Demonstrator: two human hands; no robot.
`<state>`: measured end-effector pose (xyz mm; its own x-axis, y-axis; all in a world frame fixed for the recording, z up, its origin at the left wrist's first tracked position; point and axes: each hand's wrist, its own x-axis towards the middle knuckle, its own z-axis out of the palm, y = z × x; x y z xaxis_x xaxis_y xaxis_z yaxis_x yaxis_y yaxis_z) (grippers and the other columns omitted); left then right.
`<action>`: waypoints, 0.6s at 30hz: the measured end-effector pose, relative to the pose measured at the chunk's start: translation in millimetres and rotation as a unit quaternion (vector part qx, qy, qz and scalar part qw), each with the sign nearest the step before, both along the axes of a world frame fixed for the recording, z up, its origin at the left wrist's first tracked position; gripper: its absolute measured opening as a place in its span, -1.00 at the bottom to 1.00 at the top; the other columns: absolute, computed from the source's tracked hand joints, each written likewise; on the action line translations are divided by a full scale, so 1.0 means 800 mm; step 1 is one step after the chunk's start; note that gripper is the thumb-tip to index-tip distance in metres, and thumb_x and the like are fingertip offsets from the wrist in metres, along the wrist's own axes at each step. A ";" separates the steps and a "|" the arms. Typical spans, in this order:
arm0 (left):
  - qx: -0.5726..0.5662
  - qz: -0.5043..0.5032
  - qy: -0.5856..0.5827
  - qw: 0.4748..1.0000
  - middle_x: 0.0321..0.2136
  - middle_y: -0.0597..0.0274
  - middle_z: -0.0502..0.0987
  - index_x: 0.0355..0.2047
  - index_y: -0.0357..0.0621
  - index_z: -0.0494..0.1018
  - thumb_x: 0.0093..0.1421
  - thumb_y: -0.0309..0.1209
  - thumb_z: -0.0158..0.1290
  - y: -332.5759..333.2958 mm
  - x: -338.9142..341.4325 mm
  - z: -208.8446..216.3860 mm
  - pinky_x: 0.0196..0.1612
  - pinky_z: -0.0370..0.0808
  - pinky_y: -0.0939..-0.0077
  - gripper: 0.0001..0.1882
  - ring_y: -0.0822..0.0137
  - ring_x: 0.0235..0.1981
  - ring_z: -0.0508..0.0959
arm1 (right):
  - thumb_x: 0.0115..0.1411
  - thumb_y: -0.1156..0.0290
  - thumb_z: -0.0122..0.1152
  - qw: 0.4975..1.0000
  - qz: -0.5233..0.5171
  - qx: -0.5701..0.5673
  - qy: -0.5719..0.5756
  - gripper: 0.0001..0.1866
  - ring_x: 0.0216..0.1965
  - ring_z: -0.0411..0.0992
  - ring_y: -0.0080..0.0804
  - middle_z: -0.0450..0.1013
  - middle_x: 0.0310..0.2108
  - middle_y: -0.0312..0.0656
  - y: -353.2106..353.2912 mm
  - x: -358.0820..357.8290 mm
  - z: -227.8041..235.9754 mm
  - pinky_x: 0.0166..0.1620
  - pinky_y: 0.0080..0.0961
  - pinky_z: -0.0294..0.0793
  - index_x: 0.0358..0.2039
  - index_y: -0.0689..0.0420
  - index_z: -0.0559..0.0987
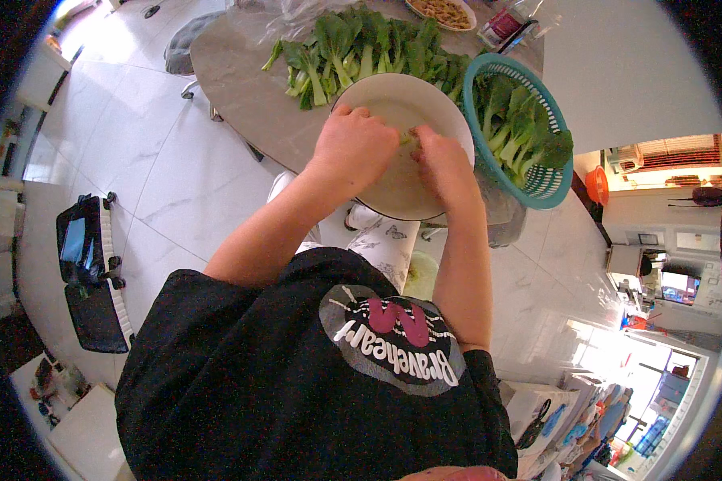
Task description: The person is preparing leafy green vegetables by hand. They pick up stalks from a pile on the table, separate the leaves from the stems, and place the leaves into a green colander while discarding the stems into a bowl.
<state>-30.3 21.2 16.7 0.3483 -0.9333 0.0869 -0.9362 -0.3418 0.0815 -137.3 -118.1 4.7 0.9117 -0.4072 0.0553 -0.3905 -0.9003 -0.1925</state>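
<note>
A round white basin [425, 100] with cloudy-looking liquid in it is in front of me, at the near edge of the table. Both of my hands are over it. My left hand [354, 146] is curled closed above its left side, and the fingertips are turned out of sight. Opposite, my right hand [444, 164] has its fingers pinched together inside the basin. A small pale-green bit [409, 142] shows by those fingertips; its kind is too small to tell. Leafy greens [369, 48] with pale stems lie in a row behind the basin.
A teal plastic basket [565, 183] holding more leafy greens [513, 132] stands right of the basin. On the table [241, 68] are a plate of brownish food [441, 12] and a bottle [501, 28] at the back. An open black suitcase [92, 272] lies on the floor at left.
</note>
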 end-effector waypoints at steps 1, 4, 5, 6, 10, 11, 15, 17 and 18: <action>0.021 -0.003 -0.006 1.000 -0.34 0.24 0.57 -0.39 -0.02 0.54 0.05 -0.36 0.01 -0.001 -0.002 0.003 -0.03 0.35 0.23 -0.86 0.18 -0.16 0.52 | 0.04 0.58 0.06 0.999 0.022 0.008 0.025 -0.75 -0.39 0.49 -0.23 0.48 -0.45 0.00 -0.002 0.001 0.001 -0.34 -0.35 0.46 -0.21 0.21 0.51; 0.047 -0.018 -0.017 0.999 -0.34 0.22 0.56 -0.40 -0.02 0.54 0.04 -0.38 0.00 -0.001 -0.006 0.009 -0.05 0.36 0.24 -0.86 0.20 -0.18 0.53 | 0.03 0.60 0.07 0.990 0.065 0.126 0.004 -0.69 -0.42 0.49 -0.38 0.45 -0.50 -0.08 0.000 -0.001 0.003 -0.36 -0.44 0.45 -0.15 0.21 0.52; 0.030 -0.026 -0.018 0.999 -0.34 0.22 0.56 -0.40 -0.03 0.53 0.04 -0.38 0.00 0.000 -0.005 0.005 -0.06 0.36 0.24 -0.86 0.20 -0.19 0.53 | 0.04 0.59 0.06 0.980 0.075 0.181 -0.020 -0.69 -0.42 0.48 -0.39 0.45 -0.51 -0.08 0.001 -0.001 0.004 -0.36 -0.43 0.45 -0.15 0.21 0.52; 0.014 -0.035 -0.019 0.999 -0.35 0.22 0.56 -0.40 -0.05 0.52 0.05 -0.38 0.00 0.000 -0.003 0.002 -0.06 0.36 0.25 -0.87 0.19 -0.19 0.53 | 0.06 0.59 0.04 0.980 0.077 0.186 0.000 -0.70 -0.43 0.48 -0.41 0.45 -0.51 -0.10 -0.001 0.001 0.005 -0.37 -0.45 0.45 -0.15 0.21 0.53; -0.119 -0.024 -0.017 0.992 -0.36 0.22 0.53 -0.39 -0.07 0.45 0.07 -0.37 -0.01 0.001 -0.003 -0.004 -0.05 0.34 0.25 -0.88 0.17 -0.20 0.51 | 0.12 0.62 -0.01 0.966 0.018 0.252 -0.053 -0.72 -0.45 0.48 -0.52 0.47 -0.49 -0.20 0.000 0.001 0.007 -0.42 -0.55 0.46 -0.15 0.20 0.55; -0.138 -0.016 -0.007 0.990 -0.37 0.21 0.52 -0.38 -0.08 0.43 0.07 -0.37 -0.02 0.001 -0.003 -0.004 -0.04 0.34 0.25 -0.88 0.17 -0.20 0.51 | 0.11 0.61 0.00 0.955 -0.014 0.283 -0.082 -0.71 -0.44 0.49 -0.49 0.49 -0.47 -0.18 0.000 0.001 0.010 -0.40 -0.54 0.47 -0.15 0.18 0.55; -0.178 -0.015 0.036 0.983 -0.36 0.18 0.51 -0.39 -0.10 0.40 0.07 -0.39 -0.01 0.002 -0.008 0.002 -0.04 0.33 0.22 -0.89 0.15 -0.19 0.49 | 0.03 0.59 0.02 0.894 -0.113 0.398 -0.173 -0.65 -0.43 0.55 -0.34 0.54 -0.35 -0.07 0.004 -0.003 0.021 -0.31 -0.42 0.52 -0.15 0.09 0.56; -0.220 -0.023 0.034 0.975 -0.36 0.18 0.51 -0.39 -0.10 0.39 0.06 -0.40 0.00 0.003 -0.007 0.000 -0.05 0.33 0.22 -0.89 0.15 -0.22 0.49 | 0.04 0.60 -0.01 0.872 -0.103 0.419 -0.232 -0.65 -0.48 0.54 -0.45 0.55 -0.35 -0.12 0.008 -0.005 0.019 -0.35 -0.48 0.52 -0.14 0.09 0.56; -0.240 -0.026 0.034 0.970 -0.36 0.18 0.50 -0.39 -0.10 0.39 0.06 -0.40 0.00 0.002 -0.006 0.000 -0.06 0.34 0.23 -0.90 0.15 -0.23 0.49 | 0.04 0.61 -0.02 0.888 -0.086 0.384 -0.236 -0.63 -0.47 0.54 -0.46 0.55 -0.34 -0.12 0.006 -0.006 0.017 -0.36 -0.48 0.52 -0.13 0.08 0.55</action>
